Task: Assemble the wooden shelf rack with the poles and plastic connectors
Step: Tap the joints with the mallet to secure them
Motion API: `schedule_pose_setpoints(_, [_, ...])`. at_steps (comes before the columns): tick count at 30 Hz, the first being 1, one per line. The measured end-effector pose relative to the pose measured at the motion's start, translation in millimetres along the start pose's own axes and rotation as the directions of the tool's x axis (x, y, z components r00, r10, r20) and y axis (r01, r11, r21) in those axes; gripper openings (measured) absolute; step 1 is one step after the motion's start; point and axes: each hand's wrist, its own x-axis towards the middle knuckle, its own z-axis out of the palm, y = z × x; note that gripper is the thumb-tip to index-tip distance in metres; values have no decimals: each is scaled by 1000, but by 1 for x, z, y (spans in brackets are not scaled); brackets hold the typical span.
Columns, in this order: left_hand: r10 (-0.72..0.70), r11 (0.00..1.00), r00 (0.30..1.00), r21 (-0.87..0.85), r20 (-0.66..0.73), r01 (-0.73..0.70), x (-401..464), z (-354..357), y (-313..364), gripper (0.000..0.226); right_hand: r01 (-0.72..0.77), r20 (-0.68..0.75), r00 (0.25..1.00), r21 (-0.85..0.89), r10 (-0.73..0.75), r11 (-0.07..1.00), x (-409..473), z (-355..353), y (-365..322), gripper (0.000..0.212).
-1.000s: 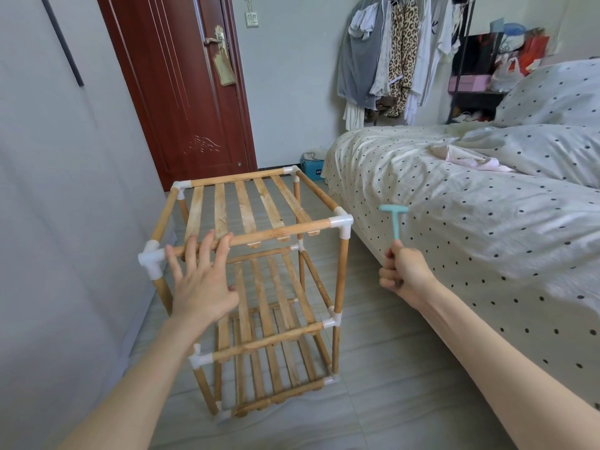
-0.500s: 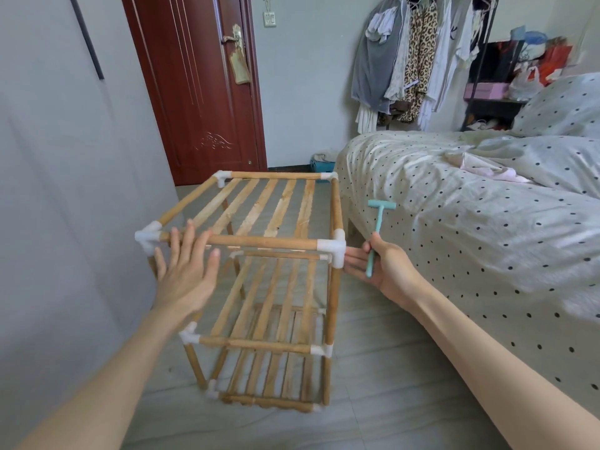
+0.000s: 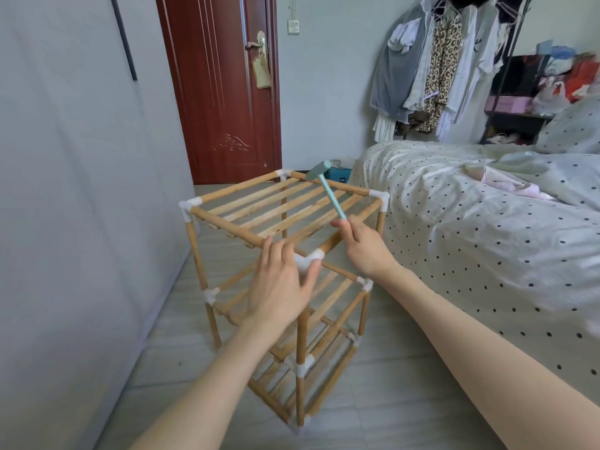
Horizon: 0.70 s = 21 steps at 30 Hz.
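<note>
your left hand (image 3: 279, 287) rests flat, its digits relaxed, on the rack's (image 3: 282, 219) near corner connector (image 3: 308, 258) at frame centre; your right hand (image 3: 365, 246) clenches the teal hammer (image 3: 328, 188).

Pale tan slatted wooden shelf rack (image 3: 279, 206) with white plastic corner connectors (image 3: 308, 256); small mint-green plastic hammer (image 3: 328, 190); dark red-brown panelled door (image 3: 220, 92); cream bedspread with black polka dots (image 3: 470, 238); leopard-print hanging garment (image 3: 441, 73); pale grey floor tiles (image 3: 373, 401).
</note>
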Motion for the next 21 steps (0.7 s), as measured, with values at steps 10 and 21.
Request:
schedule_pose_setpoints(10, [97, 950, 995, -298, -1, -93, -3, -26, -87, 47, 33, 203, 978, 93, -51, 995, -6, 11, -30, 38])
schedule_pose_setpoints(21, [72, 965, 997, 249, 28, -76, 10, -23, -79, 65, -66, -11, 998, -222, 65, 973, -33, -52, -3, 32])
